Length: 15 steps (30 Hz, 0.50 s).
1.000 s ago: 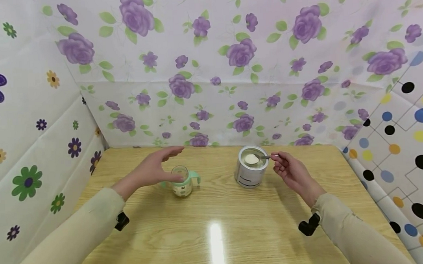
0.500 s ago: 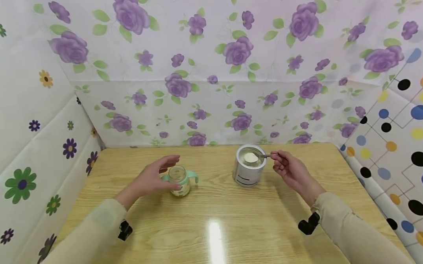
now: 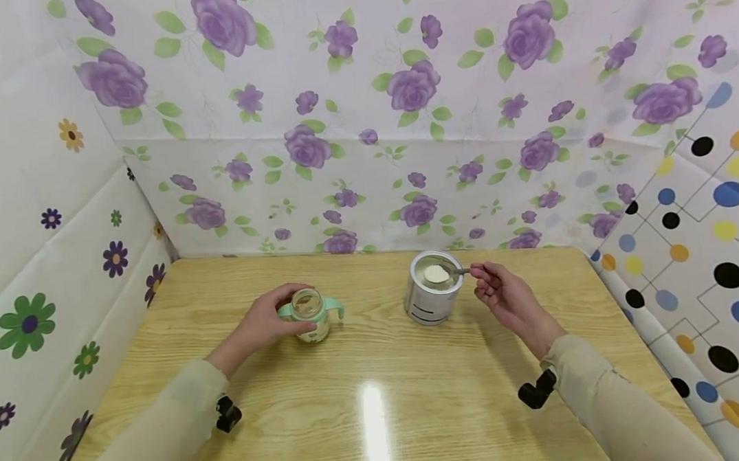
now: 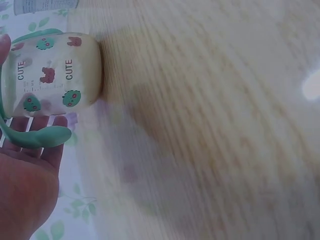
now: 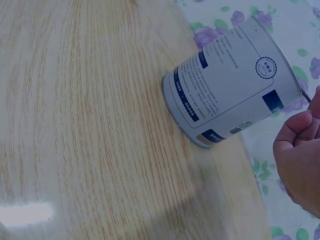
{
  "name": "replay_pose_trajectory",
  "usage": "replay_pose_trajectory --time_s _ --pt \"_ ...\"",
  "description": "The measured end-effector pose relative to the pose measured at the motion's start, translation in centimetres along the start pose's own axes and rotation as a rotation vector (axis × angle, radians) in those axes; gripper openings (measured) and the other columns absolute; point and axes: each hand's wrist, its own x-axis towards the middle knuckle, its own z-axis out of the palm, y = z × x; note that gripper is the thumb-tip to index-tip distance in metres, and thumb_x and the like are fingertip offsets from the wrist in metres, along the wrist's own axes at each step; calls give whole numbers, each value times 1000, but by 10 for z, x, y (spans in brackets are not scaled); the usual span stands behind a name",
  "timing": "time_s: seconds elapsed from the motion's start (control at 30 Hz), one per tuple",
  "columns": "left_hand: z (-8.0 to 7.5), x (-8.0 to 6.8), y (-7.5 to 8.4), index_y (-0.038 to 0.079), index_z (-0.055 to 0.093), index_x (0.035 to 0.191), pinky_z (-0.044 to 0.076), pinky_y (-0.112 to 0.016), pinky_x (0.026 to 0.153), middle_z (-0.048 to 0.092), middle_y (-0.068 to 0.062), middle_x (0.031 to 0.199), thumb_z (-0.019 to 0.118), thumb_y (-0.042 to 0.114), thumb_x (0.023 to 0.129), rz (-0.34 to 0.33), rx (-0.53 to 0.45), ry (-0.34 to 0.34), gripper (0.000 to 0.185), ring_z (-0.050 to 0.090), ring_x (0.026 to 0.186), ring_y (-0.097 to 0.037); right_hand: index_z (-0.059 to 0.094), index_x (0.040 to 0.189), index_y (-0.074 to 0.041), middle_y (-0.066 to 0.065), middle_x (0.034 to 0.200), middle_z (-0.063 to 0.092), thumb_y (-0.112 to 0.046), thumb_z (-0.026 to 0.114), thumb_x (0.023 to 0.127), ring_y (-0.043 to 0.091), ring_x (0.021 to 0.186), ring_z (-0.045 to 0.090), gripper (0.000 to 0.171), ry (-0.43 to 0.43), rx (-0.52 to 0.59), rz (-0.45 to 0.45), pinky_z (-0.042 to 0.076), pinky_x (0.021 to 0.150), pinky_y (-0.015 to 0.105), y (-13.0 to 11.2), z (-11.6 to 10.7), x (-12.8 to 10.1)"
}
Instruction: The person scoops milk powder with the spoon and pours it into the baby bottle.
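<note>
My right fingers pinch a heaped spoon above the powder tin; left fingers curl around the baby bottle. Tilting could spill powder across the tabletop.

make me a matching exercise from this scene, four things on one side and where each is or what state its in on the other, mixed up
Things:
1. bottle
2. tin
3. spoon
4. left hand

Places or states:
A. heaped with white powder, over the tin's mouth
B. open, standing right of the bottle
C. grips the bottle
D. has mint green handles, no cap

Pairs: 1-D, 2-B, 3-A, 4-C
</note>
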Motion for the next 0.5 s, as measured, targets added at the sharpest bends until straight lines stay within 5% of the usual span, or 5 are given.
replay_pose_trajectory --time_s 0.3,0.5 --pt "2 1 -3 15 61 149 53 -55 105 66 -13 141 91 23 90 13 -29 -3 67 63 129 -35 78 103 0 6 89 80 -19 40 119 13 70 64 45 -13 77 -14 52 73 26 -12 9 -3" --pt "1 -1 -4 16 61 149 55 -51 102 66 -12 140 91 26 89 3 -12 9 68 64 127 -34 78 104 1 7 89 80 -18 43 118 14 69 65 42 -45 85 -22 51 73 27 -26 40 1"
